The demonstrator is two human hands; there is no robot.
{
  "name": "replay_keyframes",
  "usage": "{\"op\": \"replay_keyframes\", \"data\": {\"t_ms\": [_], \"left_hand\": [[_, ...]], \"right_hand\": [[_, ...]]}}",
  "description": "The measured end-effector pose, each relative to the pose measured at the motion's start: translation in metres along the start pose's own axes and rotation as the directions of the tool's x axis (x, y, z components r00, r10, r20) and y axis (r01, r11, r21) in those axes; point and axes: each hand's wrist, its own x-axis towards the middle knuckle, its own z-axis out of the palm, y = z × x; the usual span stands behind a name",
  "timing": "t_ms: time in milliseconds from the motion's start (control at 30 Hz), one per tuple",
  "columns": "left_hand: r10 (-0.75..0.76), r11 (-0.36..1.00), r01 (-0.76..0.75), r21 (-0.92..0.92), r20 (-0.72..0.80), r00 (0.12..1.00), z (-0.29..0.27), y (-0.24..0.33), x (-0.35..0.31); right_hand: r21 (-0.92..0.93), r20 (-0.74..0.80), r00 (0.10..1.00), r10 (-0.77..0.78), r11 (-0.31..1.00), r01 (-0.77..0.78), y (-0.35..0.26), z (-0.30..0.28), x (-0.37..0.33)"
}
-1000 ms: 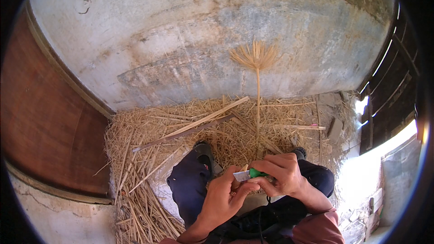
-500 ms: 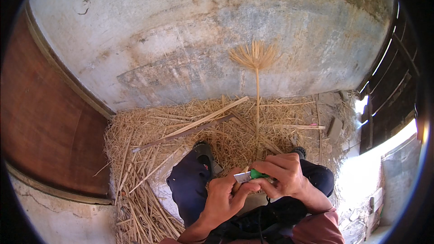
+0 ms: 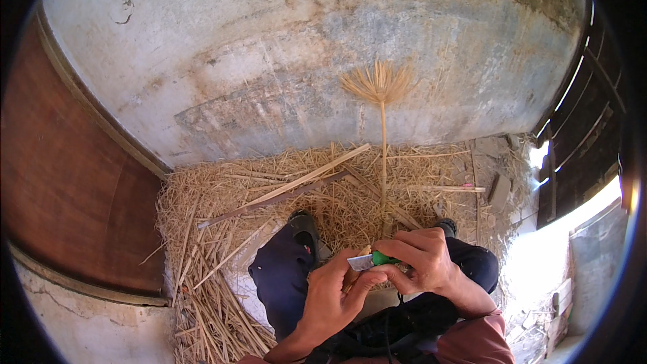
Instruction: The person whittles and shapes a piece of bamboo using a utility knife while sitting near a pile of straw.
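Curling inward, left hand (image 3: 333,293) in closed grip round stick (image 3: 350,277), right hand (image 3: 426,263) round green-handled knife (image 3: 379,258)

The change is slight and lies around the knife (image 3: 381,258). Compared with half a second ago, its blade (image 3: 360,263) sits a little farther left and far, closer to the left grip (image 3: 330,300), reversing a small shift right and near between the two earlier pictures. Past the blade's far edge, the pale tip (image 3: 364,251) of the held piece now shows more than it does half a second ago, and the right grip (image 3: 424,263) shifts barely with the handle.
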Motion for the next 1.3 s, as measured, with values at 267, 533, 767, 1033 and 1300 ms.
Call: {"op": "replay_keyframes", "data": {"t_ms": [267, 533, 767, 1033, 1300], "left_hand": [[0.061, 0.997, -0.058, 0.045, -0.073, 0.995, 0.007, -0.008, -0.003], [0.024, 0.996, -0.025, 0.083, 0.008, 1.000, 0.002, -0.015, -0.001], [-0.133, 0.968, 0.174, -0.181, 0.220, 0.966, -0.007, -0.015, 0.005], [-0.188, 0.665, 0.513, -0.542, 0.544, 0.818, -0.022, -0.028, 0.015], [-0.214, 0.869, 0.298, -0.394, 0.243, 0.946, 0.005, -0.063, 0.019]], "right_hand": [[-0.032, -0.007, 1.000, -0.012, 0.999, 0.012, -0.003, -0.003, 0.004], [-0.049, -0.029, 1.000, -0.004, 0.999, 0.003, -0.002, -0.003, 0.001], [-0.011, -0.070, 0.995, 0.069, 0.997, -0.070, -0.003, 0.002, 0.000], [-0.062, -0.101, 0.954, 0.282, 0.955, -0.289, 0.002, 0.000, 0.006], [-0.456, 0.160, 0.877, 0.453, 0.822, -0.341, 0.041, 0.017, -0.015]]}}
